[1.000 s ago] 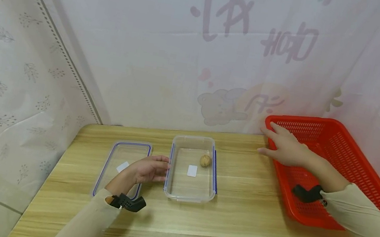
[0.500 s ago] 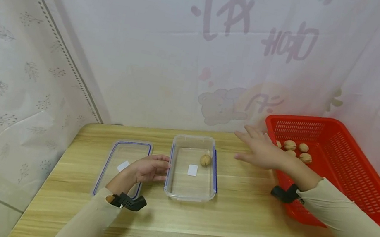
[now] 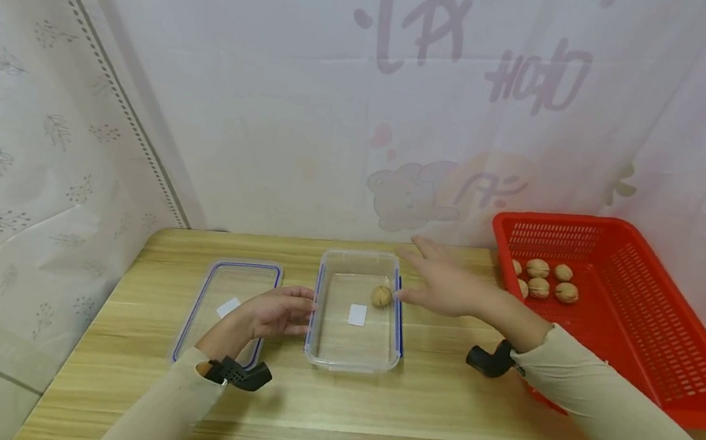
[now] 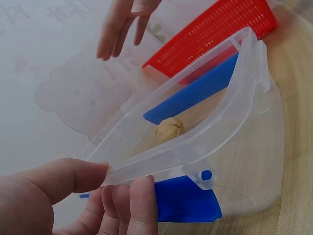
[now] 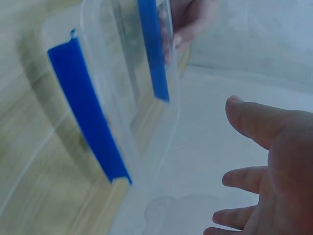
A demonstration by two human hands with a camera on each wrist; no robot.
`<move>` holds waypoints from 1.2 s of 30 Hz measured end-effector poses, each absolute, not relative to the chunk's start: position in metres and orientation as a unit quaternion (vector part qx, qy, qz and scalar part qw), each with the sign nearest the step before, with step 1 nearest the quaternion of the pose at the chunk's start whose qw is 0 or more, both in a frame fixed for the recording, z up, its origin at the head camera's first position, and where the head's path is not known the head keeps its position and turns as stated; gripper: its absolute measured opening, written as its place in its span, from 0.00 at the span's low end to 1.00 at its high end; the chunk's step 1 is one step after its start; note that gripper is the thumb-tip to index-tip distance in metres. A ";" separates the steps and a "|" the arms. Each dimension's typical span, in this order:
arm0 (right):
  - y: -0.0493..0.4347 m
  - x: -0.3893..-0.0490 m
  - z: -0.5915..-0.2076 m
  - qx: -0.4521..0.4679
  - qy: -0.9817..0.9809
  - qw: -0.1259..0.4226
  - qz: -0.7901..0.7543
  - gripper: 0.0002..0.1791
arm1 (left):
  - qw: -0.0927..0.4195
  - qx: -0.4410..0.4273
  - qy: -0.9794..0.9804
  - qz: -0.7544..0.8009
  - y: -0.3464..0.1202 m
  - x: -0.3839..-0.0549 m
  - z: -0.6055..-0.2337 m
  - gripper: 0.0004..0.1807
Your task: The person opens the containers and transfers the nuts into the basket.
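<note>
A clear plastic food container (image 3: 351,344) with blue side latches stands on the table, and one walnut (image 3: 381,297) lies inside it. My left hand (image 3: 278,314) pinches the container's left rim; in the left wrist view the thumb is on the rim and the fingers bend against the side by a blue latch (image 4: 188,199). At the container's far right edge, my right hand (image 3: 444,282) hovers with its fingers spread and nothing visible in it. The right wrist view shows the right hand (image 5: 274,161) apart from the container (image 5: 132,147).
A clear lid with a blue seal (image 3: 203,312) lies flat to the left, partly behind the left wrist. On the right, a red plastic basket (image 3: 651,320) holds several walnuts (image 3: 538,287) at its left end. A printed curtain (image 3: 271,121) hangs behind the table.
My right hand has moved left from over the red basket to the container's right edge, uncovering the walnuts in the basket. My left hand and the container have stayed put.
</note>
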State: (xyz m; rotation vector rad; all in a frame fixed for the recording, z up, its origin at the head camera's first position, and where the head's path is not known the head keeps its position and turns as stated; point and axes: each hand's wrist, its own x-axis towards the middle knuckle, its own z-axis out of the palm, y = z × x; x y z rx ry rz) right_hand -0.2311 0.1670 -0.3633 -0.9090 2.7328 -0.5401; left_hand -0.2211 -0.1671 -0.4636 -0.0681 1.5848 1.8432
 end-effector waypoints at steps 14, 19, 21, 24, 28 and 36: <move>0.111 -0.229 -0.382 -0.332 0.904 0.149 -0.225 0.45 | 0.346 -0.024 0.612 0.711 -0.167 -0.221 -0.464 0.09; 0.091 -0.231 -0.392 -0.305 0.902 0.181 -0.246 0.45 | 0.350 -0.022 0.607 0.713 -0.167 -0.221 -0.464 0.09; 0.085 -0.233 -0.395 -0.287 0.906 0.192 -0.245 0.45 | 0.351 -0.019 0.605 0.715 -0.167 -0.221 -0.464 0.09; 0.076 -0.235 -0.400 -0.257 0.917 0.199 -0.233 0.44 | 0.352 -0.015 0.601 0.717 -0.167 -0.221 -0.463 0.08; 0.066 -0.236 -0.405 -0.221 0.927 0.206 -0.224 0.44 | 0.352 -0.015 0.599 0.719 -0.168 -0.221 -0.464 0.07; 0.058 -0.238 -0.415 -0.178 0.932 0.211 -0.234 0.43 | 0.351 -0.016 0.601 0.718 -0.168 -0.221 -0.464 0.08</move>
